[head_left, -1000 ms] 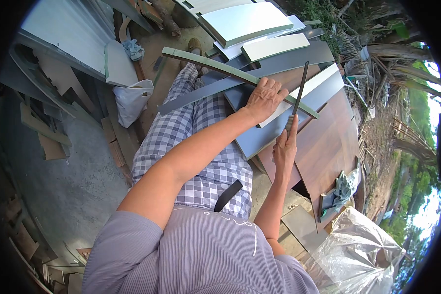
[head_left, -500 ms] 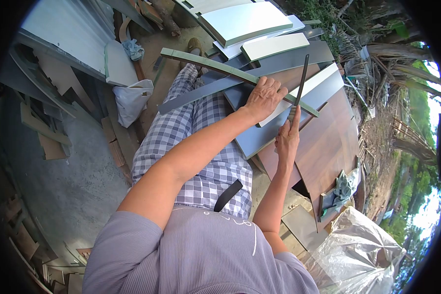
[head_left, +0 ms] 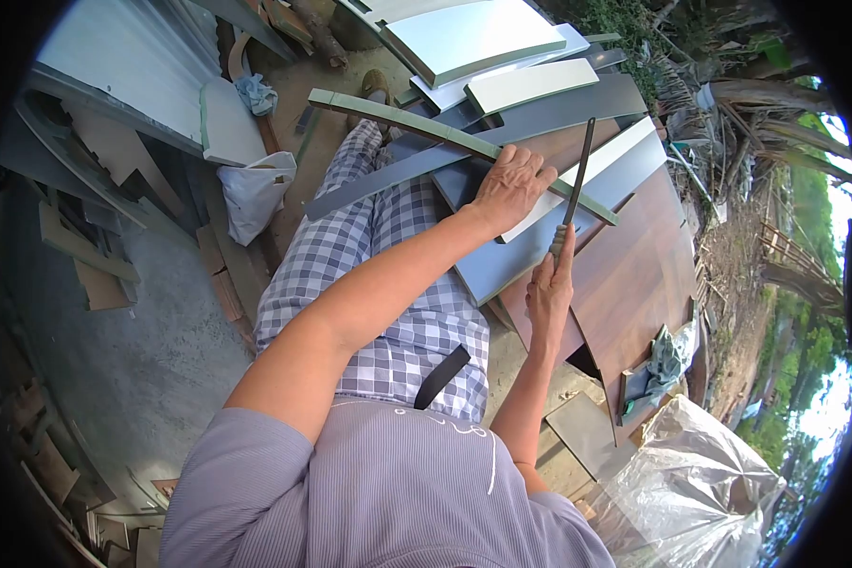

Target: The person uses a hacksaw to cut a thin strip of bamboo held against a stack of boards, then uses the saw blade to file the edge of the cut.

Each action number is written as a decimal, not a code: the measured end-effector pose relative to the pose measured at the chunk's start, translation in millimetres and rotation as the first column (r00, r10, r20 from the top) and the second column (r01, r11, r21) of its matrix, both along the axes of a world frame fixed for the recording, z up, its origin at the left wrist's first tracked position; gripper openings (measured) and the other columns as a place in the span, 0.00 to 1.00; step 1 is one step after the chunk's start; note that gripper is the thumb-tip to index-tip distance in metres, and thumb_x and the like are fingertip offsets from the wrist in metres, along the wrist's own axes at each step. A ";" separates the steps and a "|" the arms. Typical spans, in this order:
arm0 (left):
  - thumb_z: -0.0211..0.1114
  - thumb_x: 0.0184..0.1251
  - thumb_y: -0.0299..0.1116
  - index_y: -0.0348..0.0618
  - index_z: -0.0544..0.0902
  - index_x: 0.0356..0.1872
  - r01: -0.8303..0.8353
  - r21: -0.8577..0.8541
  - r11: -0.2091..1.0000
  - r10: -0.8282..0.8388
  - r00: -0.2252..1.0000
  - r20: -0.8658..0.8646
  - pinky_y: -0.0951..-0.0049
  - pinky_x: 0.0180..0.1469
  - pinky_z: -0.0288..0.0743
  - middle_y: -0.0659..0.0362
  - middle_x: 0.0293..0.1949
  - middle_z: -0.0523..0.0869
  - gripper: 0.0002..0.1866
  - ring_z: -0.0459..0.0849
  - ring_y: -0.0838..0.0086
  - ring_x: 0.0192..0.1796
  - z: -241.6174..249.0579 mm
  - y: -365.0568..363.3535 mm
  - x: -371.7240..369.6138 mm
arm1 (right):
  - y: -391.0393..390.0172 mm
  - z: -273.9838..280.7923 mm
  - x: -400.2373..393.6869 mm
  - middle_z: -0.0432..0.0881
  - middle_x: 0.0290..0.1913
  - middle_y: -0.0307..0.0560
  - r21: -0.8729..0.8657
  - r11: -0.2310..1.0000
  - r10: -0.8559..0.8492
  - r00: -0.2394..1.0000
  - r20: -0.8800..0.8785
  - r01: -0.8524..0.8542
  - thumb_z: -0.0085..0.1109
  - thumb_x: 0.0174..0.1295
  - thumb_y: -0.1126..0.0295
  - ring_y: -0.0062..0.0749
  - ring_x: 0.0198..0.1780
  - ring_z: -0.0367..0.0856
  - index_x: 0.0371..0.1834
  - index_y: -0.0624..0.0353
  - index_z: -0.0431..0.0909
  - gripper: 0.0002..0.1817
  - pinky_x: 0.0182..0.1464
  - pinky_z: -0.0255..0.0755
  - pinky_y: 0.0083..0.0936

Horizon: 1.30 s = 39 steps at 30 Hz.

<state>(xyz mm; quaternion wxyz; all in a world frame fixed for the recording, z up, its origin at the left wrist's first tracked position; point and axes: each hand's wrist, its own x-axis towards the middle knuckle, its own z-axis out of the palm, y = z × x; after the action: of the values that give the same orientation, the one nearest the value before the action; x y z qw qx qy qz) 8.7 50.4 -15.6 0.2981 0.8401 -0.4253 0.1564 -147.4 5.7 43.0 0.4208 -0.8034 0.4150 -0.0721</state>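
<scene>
My left hand [head_left: 513, 189] is closed over a long narrow strip of board [head_left: 398, 119], pressing it down across the pile. The strip has a pale greenish edge and runs slantwise from above my leg to the right. In my right hand [head_left: 551, 289] is a long, thin, dark file [head_left: 581, 170], gripped by its ridged handle with the index finger stretched along it. The file crosses the strip to the right of my left hand. Below both lie a white board [head_left: 625, 156] and a blue-grey board [head_left: 530, 251].
White curved panels [head_left: 483, 40] are stacked at the far side. Wood-grain sheets [head_left: 625, 275] lie to the right, with a crumpled cloth [head_left: 667, 360] on them. Clear plastic sheeting [head_left: 691, 483] covers something at lower right. A white bag [head_left: 256, 194] and offcuts stand at left.
My right hand has drawn the file back toward my body and slightly left, so less of the blade reaches past the strip. My left hand and the strip stay almost in place.
</scene>
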 end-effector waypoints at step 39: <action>0.57 0.58 0.25 0.47 0.78 0.46 0.003 -0.012 1.000 -0.003 1.000 -0.008 0.66 0.54 0.62 0.60 0.36 0.77 0.14 0.75 0.68 0.45 1.8 1.3 -0.1 | -3.2 -14.7 -18.0 0.66 0.22 0.33 -0.217 0.969 0.121 0.993 -0.010 -0.120 0.42 0.74 0.67 0.14 0.18 0.62 0.77 0.31 0.52 0.29 0.18 0.60 0.17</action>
<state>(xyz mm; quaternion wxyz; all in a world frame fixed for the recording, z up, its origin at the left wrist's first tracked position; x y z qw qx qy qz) 8.6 51.7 -13.8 0.3050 0.8383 -0.4245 0.1550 -165.4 2.5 28.4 0.3349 -0.8681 0.3545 -0.0927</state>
